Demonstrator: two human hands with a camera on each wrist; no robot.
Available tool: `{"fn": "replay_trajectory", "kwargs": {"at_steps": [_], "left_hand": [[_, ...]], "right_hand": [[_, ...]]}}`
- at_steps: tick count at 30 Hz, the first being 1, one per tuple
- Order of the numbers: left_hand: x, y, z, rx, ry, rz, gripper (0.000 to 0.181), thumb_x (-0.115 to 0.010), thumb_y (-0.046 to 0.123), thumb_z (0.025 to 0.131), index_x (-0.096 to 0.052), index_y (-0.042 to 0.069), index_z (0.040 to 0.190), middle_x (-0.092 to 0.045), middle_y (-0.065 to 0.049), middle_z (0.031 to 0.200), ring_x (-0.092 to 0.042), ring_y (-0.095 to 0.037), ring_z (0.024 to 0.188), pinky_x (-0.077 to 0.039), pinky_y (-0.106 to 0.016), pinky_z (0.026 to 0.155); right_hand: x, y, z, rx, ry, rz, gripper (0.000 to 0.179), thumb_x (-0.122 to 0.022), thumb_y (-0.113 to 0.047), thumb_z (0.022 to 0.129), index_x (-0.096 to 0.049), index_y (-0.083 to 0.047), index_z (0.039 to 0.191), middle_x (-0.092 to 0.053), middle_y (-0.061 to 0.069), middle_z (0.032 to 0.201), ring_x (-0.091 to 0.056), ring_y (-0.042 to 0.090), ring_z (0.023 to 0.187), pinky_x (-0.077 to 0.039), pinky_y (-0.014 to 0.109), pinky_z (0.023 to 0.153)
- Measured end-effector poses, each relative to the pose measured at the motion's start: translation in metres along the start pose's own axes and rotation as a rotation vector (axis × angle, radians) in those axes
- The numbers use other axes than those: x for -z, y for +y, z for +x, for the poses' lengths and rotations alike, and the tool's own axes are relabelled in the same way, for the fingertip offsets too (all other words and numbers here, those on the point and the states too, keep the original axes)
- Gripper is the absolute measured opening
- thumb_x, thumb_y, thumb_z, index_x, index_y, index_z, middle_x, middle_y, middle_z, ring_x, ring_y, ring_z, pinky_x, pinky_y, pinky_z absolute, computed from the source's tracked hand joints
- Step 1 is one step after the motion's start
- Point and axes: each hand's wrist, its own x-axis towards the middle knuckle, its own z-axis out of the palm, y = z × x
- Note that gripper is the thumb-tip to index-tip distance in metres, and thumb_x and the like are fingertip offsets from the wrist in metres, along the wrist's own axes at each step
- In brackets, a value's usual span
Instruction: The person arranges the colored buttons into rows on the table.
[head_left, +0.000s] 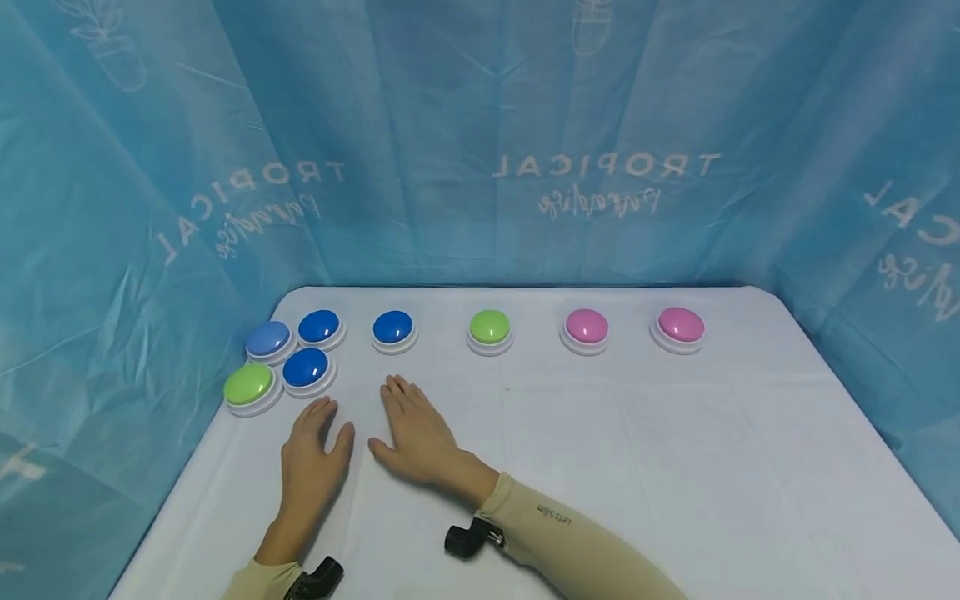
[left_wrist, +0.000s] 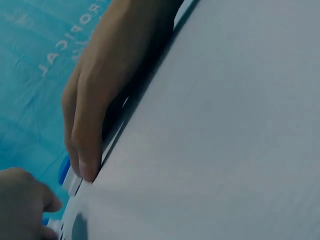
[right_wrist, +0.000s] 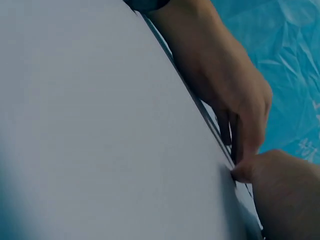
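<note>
The nearer blue push button (head_left: 305,367) sits on the white bench (head_left: 637,467) at twelve o'clock from the left hand (head_left: 311,462), whose slightly bent fingers hold nothing. The right hand (head_left: 418,442), fingers straight and thumb spread, holds nothing either; at its twelve o'clock stands another blue push button (head_left: 393,327), at one a green push button (head_left: 490,327), at two a pink push button (head_left: 587,326).

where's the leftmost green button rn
In the head view, the green button is at far left on the table, left of a blue button, in front of a paler one.
</note>
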Motion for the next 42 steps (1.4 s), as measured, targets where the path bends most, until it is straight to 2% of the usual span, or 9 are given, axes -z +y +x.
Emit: {"fn": "replay_trajectory", "kwargs": {"at_steps": [4,7,13,18,21,25,31,36,42], "left_hand": [[0.015,-0.01,0.005,0.156,0.101,-0.055,0.052,-0.066,0.013,0.099,-0.055,-0.008,0.145,-0.055,-0.031,0.149,-0.048,-0.049,0.144,-0.035,-0.066,0.12],[0.019,-0.015,0.011,0.229,0.097,-0.071,0.063,-0.064,0.014,0.101,-0.042,-0.008,0.155,-0.046,-0.032,0.157,-0.039,-0.05,0.15,-0.031,-0.065,0.124],[0.002,-0.014,0.027,0.212,0.01,-0.079,0.072,-0.064,0.014,0.1,-0.032,-0.007,0.161,-0.035,-0.03,0.165,-0.031,-0.048,0.155,-0.023,-0.066,0.126],[-0.007,-0.014,0.043,0.21,0.005,-0.074,0.07,-0.062,0.015,0.099,-0.034,-0.006,0.16,-0.039,-0.03,0.162,-0.032,-0.047,0.153,-0.023,-0.066,0.126],[-0.009,-0.013,0.045,0.19,0.023,-0.075,0.069,-0.064,0.013,0.097,-0.038,-0.007,0.158,-0.043,-0.03,0.159,-0.034,-0.047,0.151,-0.024,-0.065,0.125],[-0.015,-0.005,0.037,0.16,0.017,-0.091,0.067,-0.067,0.013,0.095,-0.043,-0.007,0.155,-0.049,-0.03,0.155,-0.039,-0.048,0.149,-0.027,-0.065,0.124],[-0.02,0.006,0.017,0.083,-0.02,-0.08,0.068,-0.071,0.014,0.094,-0.046,-0.005,0.154,-0.052,-0.027,0.155,-0.046,-0.046,0.148,-0.035,-0.061,0.123],[-0.023,0.016,0.001,-0.075,-0.082,-0.046,0.071,-0.075,0.014,0.091,-0.047,-0.002,0.155,-0.054,-0.024,0.154,-0.05,-0.044,0.145,-0.04,-0.059,0.121],[-0.042,0.046,-0.023,-0.304,-0.247,-0.051,0.085,-0.081,0.021,0.087,-0.041,0.0,0.16,-0.049,-0.019,0.161,-0.048,-0.042,0.147,-0.041,-0.058,0.119]], "right_hand": [[-0.009,-0.019,0.027,0.037,-0.019,0.009,0.083,-0.061,-0.05,0.1,-0.036,-0.001,0.162,-0.038,0.014,0.169,-0.029,0.024,0.161,-0.02,0.033,0.133],[-0.015,-0.028,0.047,0.028,-0.008,0.039,0.086,-0.064,-0.049,0.098,-0.033,-0.002,0.163,-0.039,0.011,0.169,-0.031,0.021,0.16,-0.02,0.03,0.132],[-0.021,-0.022,0.073,-0.04,0.001,0.089,0.087,-0.065,-0.046,0.097,-0.029,-0.003,0.164,-0.041,0.009,0.168,-0.034,0.02,0.159,-0.022,0.029,0.132],[-0.02,-0.012,0.082,-0.068,0.002,0.115,0.089,-0.067,-0.046,0.095,-0.029,-0.004,0.165,-0.041,0.009,0.168,-0.035,0.02,0.158,-0.024,0.03,0.131],[-0.017,-0.006,0.08,-0.059,0.006,0.158,0.091,-0.069,-0.046,0.094,-0.03,-0.003,0.164,-0.041,0.01,0.168,-0.035,0.02,0.158,-0.023,0.029,0.131],[-0.014,0.007,0.065,-0.046,-0.013,0.206,0.092,-0.07,-0.043,0.093,-0.029,-0.002,0.165,-0.039,0.012,0.169,-0.032,0.021,0.16,-0.019,0.026,0.131],[-0.005,0.022,0.026,-0.025,-0.025,0.235,0.092,-0.069,-0.044,0.095,-0.028,-0.002,0.165,-0.036,0.013,0.171,-0.031,0.024,0.16,-0.02,0.03,0.132],[0.015,0.041,-0.02,-0.011,-0.006,0.304,0.091,-0.07,-0.045,0.094,-0.031,-0.002,0.164,-0.038,0.016,0.169,-0.034,0.03,0.158,-0.029,0.041,0.131],[0.041,0.081,-0.085,-0.041,0.063,0.335,0.09,-0.074,-0.043,0.091,-0.034,-0.004,0.163,-0.041,0.016,0.167,-0.039,0.035,0.155,-0.036,0.053,0.126]]}}
